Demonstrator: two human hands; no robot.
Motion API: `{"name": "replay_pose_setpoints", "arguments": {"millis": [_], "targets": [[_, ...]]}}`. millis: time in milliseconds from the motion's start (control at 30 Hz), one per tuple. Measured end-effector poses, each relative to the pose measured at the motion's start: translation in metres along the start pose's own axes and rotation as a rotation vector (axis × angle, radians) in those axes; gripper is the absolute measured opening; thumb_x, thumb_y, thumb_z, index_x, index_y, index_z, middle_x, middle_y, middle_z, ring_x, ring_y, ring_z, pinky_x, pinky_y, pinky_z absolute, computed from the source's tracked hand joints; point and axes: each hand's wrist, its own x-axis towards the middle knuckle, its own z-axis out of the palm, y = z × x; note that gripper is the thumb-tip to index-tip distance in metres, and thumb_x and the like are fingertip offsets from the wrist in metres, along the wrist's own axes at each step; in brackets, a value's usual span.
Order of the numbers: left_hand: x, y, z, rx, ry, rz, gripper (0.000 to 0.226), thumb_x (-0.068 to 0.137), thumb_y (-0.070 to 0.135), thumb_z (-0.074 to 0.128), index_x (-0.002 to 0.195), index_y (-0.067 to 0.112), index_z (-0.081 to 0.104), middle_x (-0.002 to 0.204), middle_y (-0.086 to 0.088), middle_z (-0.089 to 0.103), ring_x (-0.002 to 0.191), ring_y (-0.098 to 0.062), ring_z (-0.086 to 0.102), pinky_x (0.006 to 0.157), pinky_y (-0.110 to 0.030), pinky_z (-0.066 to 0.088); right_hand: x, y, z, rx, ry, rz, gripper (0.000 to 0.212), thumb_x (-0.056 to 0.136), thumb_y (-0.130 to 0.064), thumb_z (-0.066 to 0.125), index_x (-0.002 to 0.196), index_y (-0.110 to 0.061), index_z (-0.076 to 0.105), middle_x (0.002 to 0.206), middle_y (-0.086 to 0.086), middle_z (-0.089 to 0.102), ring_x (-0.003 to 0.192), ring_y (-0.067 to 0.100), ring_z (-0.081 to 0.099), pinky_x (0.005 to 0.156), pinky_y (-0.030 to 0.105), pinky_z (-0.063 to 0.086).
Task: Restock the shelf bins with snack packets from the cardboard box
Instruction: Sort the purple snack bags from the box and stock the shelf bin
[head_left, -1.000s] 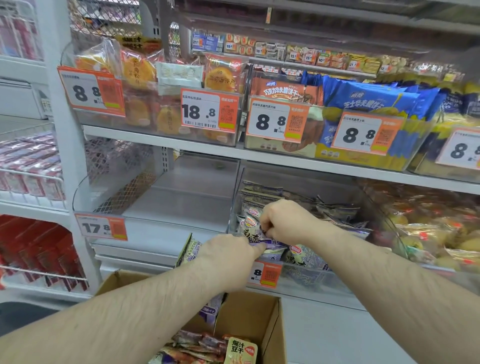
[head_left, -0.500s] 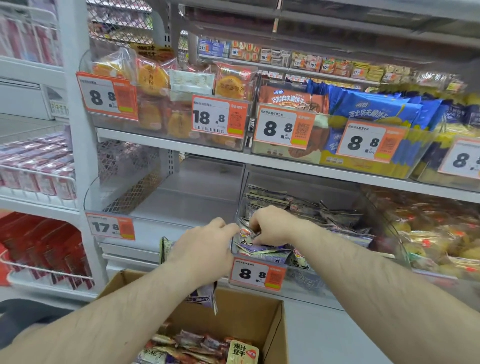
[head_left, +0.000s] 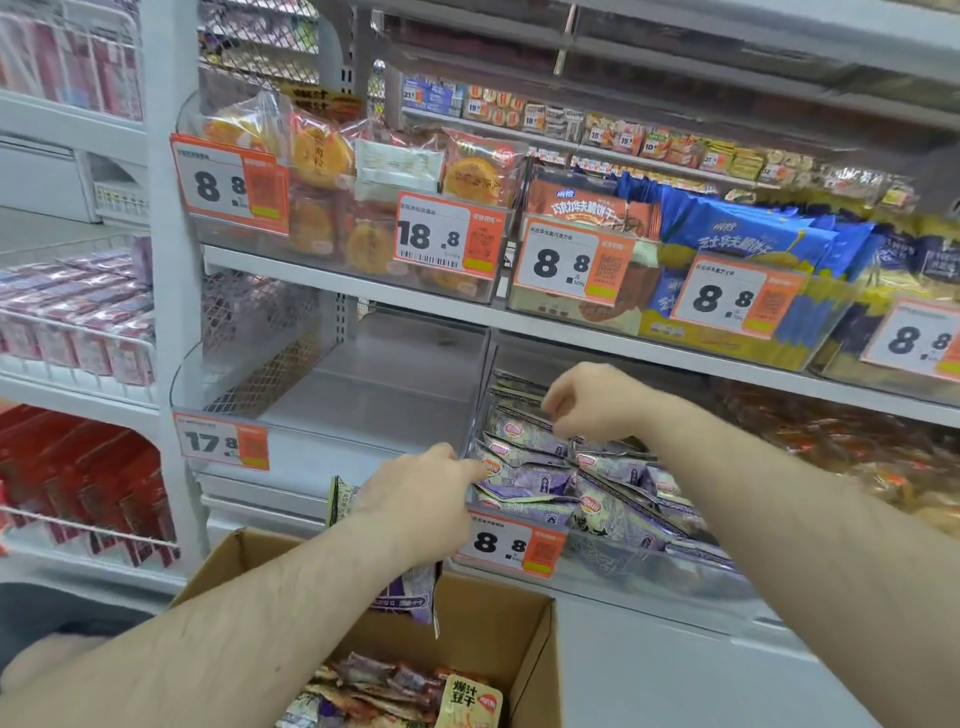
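— Left hand (head_left: 421, 499) first: what are you gripping there?

— Your left hand is clenched on a few purple snack packets (head_left: 408, 592), their edges sticking out above and below the fist, just over the cardboard box (head_left: 524, 639) and at the front left corner of the clear shelf bin (head_left: 623, 577). Your right hand (head_left: 592, 402) reaches into that bin, fingers curled over the packets already lying there; whether it pinches one I cannot tell.

— How far along would you say you are?

— Partway, by my reading. That bin holds a good heap of purple packets but is not full at the back. The neighbouring bin (head_left: 363, 395) on the left looks bare, and more packets sit in the box.

— Any writing legible?

— Your bin's price tag (head_left: 511, 545) reads 8.8; the left bin's tag (head_left: 223, 441) reads 17.8. Tags on the upper shelf show 8.8, 18.8, 8.8 and 8.8. One packet in the box (head_left: 470, 699) reads 爆汁豆干.
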Motion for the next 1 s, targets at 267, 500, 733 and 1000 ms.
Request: {"name": "replay_pose_setpoints", "arguments": {"millis": [267,500,733,1000], "targets": [[0.005,0.007,-0.015,-0.082,0.126,-0.006,0.051,0.091,0.026,0.048,0.14,0.039,0.044,0.121,0.002,0.055,0.109,-0.031,0.059,0.089,-0.038,0.05,-0.039,0.034,0.012,-0.269,-0.103,0.096,0.02,0.071,-0.037,0.071,0.088,-0.026,0.068,0.091,-0.009,0.069,0.087,0.016,0.066,0.074,0.032,0.055],[0.009,0.016,-0.032,-0.37,0.187,-0.047,0.044,0.087,0.024,0.056,0.13,0.035,0.055,0.096,0.014,0.064,0.099,-0.018,0.06,0.087,-0.032,0.049,-0.054,0.037,0.046,-0.645,-0.2,0.046,0.045,0.067,-0.051,0.077,0.089,-0.022,0.051,0.081,-0.004,0.056,0.089,0.023,0.061,0.078,0.034,0.037],[0.02,0.035,-0.034,-0.706,0.271,-0.135,0.017,0.085,0.023,0.063,0.1,0.031,0.065,0.073,0.013,0.063,0.069,-0.002,0.057,0.063,-0.021,0.041,-0.046,0.042,0.052,-0.809,-0.081,-0.041,0.039,0.076,-0.047,0.074,0.101,-0.023,0.057,0.102,0.002,0.068,0.102,0.026,0.061,0.084,0.036,0.036],[0.044,0.083,-0.05,-0.917,0.442,-0.223,0.008,0.083,0.031,0.064,0.077,0.028,0.062,0.072,0.012,0.063,0.079,-0.017,0.064,0.072,-0.03,0.05,-0.116,0.006,-0.042,0.68,0.024,0.047,0.049,0.058,-0.03,0.074,0.106,-0.024,0.067,0.104,0.003,0.073,0.09,0.014,0.066,0.076,0.022,0.051]]}}
